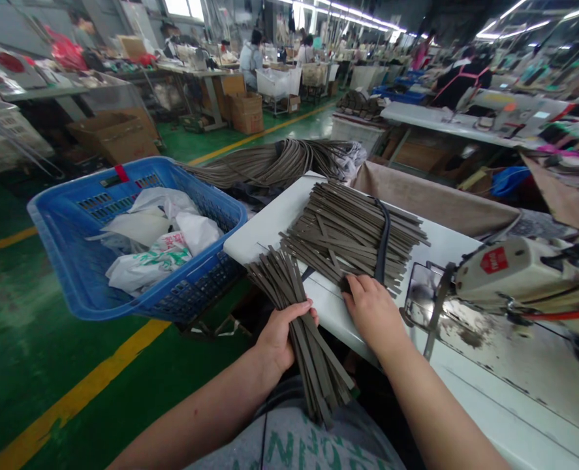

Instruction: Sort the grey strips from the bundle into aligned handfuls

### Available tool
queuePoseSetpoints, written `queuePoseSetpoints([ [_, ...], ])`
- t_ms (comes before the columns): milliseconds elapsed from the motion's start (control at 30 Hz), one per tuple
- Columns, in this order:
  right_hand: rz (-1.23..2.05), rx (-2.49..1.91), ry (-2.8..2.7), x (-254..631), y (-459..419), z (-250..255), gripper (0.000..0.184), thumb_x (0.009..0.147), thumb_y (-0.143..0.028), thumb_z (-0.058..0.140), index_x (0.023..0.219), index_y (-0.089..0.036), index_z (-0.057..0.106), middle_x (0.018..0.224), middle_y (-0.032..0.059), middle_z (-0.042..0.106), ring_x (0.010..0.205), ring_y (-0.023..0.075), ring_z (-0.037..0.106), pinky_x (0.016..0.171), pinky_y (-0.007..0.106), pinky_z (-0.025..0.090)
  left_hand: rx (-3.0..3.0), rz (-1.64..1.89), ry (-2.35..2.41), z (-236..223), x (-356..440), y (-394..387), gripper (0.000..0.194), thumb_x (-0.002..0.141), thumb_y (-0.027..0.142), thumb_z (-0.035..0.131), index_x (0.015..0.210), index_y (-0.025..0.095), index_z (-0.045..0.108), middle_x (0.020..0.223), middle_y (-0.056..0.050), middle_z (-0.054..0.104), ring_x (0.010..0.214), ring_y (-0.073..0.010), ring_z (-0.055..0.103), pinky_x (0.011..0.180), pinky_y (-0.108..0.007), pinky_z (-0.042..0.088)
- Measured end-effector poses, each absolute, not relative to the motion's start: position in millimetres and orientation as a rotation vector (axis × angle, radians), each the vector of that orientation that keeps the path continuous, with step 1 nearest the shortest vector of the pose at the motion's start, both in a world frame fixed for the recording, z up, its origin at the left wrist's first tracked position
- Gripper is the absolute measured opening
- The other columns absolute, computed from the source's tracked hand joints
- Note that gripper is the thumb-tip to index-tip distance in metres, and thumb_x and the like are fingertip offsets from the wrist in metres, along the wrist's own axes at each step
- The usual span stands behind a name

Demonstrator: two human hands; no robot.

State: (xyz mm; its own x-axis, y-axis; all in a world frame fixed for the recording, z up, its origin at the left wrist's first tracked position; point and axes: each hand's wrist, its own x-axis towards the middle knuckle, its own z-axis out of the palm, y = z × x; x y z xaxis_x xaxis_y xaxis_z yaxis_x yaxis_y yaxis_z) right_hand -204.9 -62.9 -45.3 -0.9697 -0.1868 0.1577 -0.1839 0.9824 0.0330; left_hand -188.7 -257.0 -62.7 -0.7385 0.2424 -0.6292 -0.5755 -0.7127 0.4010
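My left hand (280,334) is closed around the middle of a bundle of flat grey-brown strips (318,369). The bundle slants over my lap, its upper ends fanned out beside the table edge. My right hand (375,314) is at the near edge of a wide pile of similar strips (341,228) lying on the white sewing table (264,225). Its fingers curl down over the strip ends, and the fingertips are partly hidden. Across the pile, just beyond that hand, lies a curved black band (382,241).
A sewing machine (519,281) stands on the table at right. Left of the table is a blue basket (196,300) with white plastic bags (156,254). Long strips (279,160) lie heaped behind the table, beside a brown cloth-lined bin (431,196). Other people work farther back.
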Motion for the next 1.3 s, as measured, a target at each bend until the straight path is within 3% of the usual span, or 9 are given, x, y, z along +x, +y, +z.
queuePoseSetpoints([
  [167,-0.112,0.313,-2.953,-192.9,-70.1,-40.9,0.027,0.096,-0.016,0.047,0.118,-0.011,0.062,0.102,0.0158,0.065,0.095,0.0292,0.059,0.085,0.040,0.047,-0.727,2.472,0.790,-63.7,-187.7,-257.4,0.025,0.063,0.012,0.084,0.083,0.012,0.069,0.070,-0.002,0.067,0.063,-0.0133,0.065,0.066,-0.026,0.058],
  [433,0.068,0.143,-2.942,-188.9,-71.3,-37.1,0.022,0.096,-0.019,0.046,0.106,-0.015,0.065,0.098,0.0125,0.066,0.094,0.0274,0.062,0.086,0.038,0.047,-0.682,2.496,0.732,-65.6,-185.3,-258.8,0.027,0.064,0.010,0.083,0.089,0.012,0.071,0.078,-0.003,0.070,0.067,-0.0132,0.066,0.070,-0.027,0.059],
  [633,0.441,0.082,-2.999,-175.7,-81.7,-24.9,0.027,0.100,-0.025,0.043,0.117,-0.018,0.062,0.112,0.0100,0.072,0.095,0.0246,0.069,0.080,0.034,0.051,-0.670,2.501,0.681,-66.7,-185.7,-259.4,0.027,0.067,0.009,0.081,0.093,0.012,0.072,0.085,-0.004,0.073,0.073,-0.0147,0.068,0.076,-0.029,0.058],
  [800,0.671,0.142,-2.951,-159.3,-89.1,-15.3,0.027,0.100,-0.028,0.042,0.113,-0.021,0.065,0.110,0.0088,0.072,0.096,0.0232,0.070,0.082,0.033,0.052,-0.628,2.512,0.723,-65.6,-186.6,-257.0,0.028,0.071,0.013,0.081,0.098,0.010,0.073,0.103,-0.010,0.075,0.087,-0.0188,0.071,0.079,-0.028,0.057],
  [967,0.622,0.435,-3.063,-150.8,-93.2,-1.7,0.026,0.100,-0.025,0.045,0.113,-0.022,0.066,0.091,0.0054,0.070,0.081,0.0205,0.068,0.075,0.031,0.051,-0.567,2.491,0.688,-62.3,-186.3,-256.2,0.036,0.071,0.020,0.083,0.104,0.011,0.071,0.098,-0.010,0.076,0.084,-0.0190,0.071,0.082,-0.031,0.057],
  [1167,0.902,0.579,-3.035,-170.4,-80.4,4.7,0.028,0.102,-0.036,0.047,0.095,-0.025,0.072,0.093,0.0039,0.069,0.086,0.0177,0.066,0.081,0.028,0.050,-0.677,2.472,0.747,-67.1,-186.2,-255.8,0.031,0.066,0.017,0.085,0.092,0.012,0.070,0.073,-0.003,0.070,0.066,-0.0151,0.067,0.071,-0.029,0.058],
  [1300,0.525,0.213,-2.856,-199.5,-61.7,-14.5,0.024,0.097,-0.030,0.053,0.110,-0.017,0.069,0.108,0.0124,0.069,0.102,0.0274,0.063,0.094,0.039,0.048,-0.743,2.489,0.693,-66.0,-186.7,-255.3,0.028,0.065,0.011,0.082,0.089,0.012,0.069,0.071,-0.001,0.067,0.062,-0.0124,0.065,0.072,-0.029,0.058],
])
